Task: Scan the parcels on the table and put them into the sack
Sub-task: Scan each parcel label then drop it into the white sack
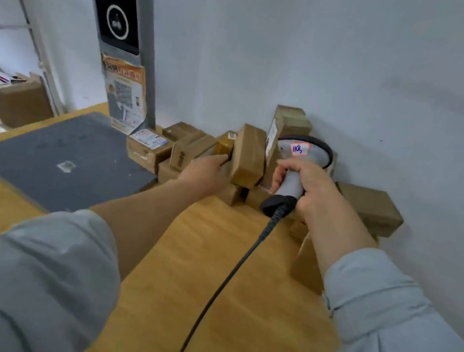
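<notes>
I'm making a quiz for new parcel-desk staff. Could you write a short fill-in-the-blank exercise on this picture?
1. The barcode scanner is gripped in the person's ____ hand.
2. The left hand reaches into the pile of cardboard ____ by the wall.
3. A dark grey mat lies on the wooden table, to the ____ of the pile.

Missing words: right; parcels; left

We see bare wooden table (pixel 233 300) in front of the parcels (pixel 246 159), open between both forearms except for the scanner cable (pixel 224 283) trailing across it. The wall (pixel 366 75) closes off the back and right, a grey mat (pixel 66 159) lies at left, and an upright box (pixel 306 266) stands beside our right arm.
</notes>
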Available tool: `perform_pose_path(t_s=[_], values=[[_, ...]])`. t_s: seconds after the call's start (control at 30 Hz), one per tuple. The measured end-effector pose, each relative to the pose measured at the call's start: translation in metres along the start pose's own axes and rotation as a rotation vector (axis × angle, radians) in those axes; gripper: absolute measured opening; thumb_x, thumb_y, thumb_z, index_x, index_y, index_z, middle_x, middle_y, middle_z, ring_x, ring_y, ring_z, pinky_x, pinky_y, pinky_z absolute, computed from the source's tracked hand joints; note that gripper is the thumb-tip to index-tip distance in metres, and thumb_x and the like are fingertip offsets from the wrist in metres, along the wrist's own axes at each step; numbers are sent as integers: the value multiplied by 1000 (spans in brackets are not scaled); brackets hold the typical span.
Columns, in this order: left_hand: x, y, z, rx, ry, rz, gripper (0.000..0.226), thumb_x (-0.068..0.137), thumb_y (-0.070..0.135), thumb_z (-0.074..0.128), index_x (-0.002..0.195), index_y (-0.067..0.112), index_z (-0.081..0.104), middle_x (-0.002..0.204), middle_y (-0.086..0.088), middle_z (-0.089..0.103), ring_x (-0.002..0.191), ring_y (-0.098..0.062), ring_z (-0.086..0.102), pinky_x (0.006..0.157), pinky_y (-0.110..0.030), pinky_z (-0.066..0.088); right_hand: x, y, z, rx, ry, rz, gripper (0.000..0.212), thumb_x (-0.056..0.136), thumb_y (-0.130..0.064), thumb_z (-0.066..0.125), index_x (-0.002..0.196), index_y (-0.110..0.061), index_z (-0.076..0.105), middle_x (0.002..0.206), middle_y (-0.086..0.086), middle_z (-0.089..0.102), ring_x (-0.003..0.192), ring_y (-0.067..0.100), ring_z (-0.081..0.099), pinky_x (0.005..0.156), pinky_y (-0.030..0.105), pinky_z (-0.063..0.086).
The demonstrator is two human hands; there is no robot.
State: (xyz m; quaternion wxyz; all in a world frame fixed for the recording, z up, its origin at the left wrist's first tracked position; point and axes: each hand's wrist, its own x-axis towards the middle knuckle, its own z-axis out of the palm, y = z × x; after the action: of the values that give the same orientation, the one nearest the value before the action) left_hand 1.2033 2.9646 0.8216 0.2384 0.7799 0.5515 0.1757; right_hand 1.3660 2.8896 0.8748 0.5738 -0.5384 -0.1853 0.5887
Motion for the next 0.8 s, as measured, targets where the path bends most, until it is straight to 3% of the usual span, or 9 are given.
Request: perform_pose_path(t_s=[0.13,0.37,0.47,0.57,0.63,0.73,0.8], values=[[54,43,12,4,-2,66,57,93,23,53,148,20,35,138,-5,52,125,-24,50,100,-36,44,29,-31,-22,-3,53,-61,24,90,-4,52,66,-4,49,42,4,52,31,14,49,38,17,45],[154,92,40,127,46,211,44,92,17,48,137,18,47,123,-11,58,115,-29,55,86,-36,48,88,-17,-59,102,121,42,15,88,-5,58,74,-3,55,50,4,56,41,14,54,43,23,45],[187,105,51,200,65,274,63,91,6,51,149,7,27,152,-16,29,141,-32,25,112,-39,28,107,-14,-72,176,119,64,21,91,-4,55,69,-4,53,46,3,54,42,13,51,43,23,45],[209,115,60,236,68,357,73,91,-2,47,153,5,8,161,-11,9,148,-27,3,118,-36,13,118,-14,-81,188,117,64,22,90,-3,57,69,-4,52,47,5,55,45,15,52,47,27,44],[217,119,67,236,10,372,78,90,-4,42,154,11,0,161,-11,10,148,-28,7,119,-40,17,122,-12,-87,172,128,39,19,88,-2,59,70,-3,54,49,6,56,48,17,53,50,29,44],[213,122,75,234,-15,312,80,90,13,43,153,19,-7,147,-21,35,133,-39,36,108,-51,34,122,-9,-94,137,142,-5,16,86,0,61,72,-2,54,51,6,57,45,17,54,49,28,46],[207,124,77,314,26,309,74,91,28,41,153,18,2,144,-18,36,132,-37,33,107,-52,33,119,-7,-96,130,159,-27,14,84,1,63,73,-2,55,51,7,58,42,16,55,46,26,47]])
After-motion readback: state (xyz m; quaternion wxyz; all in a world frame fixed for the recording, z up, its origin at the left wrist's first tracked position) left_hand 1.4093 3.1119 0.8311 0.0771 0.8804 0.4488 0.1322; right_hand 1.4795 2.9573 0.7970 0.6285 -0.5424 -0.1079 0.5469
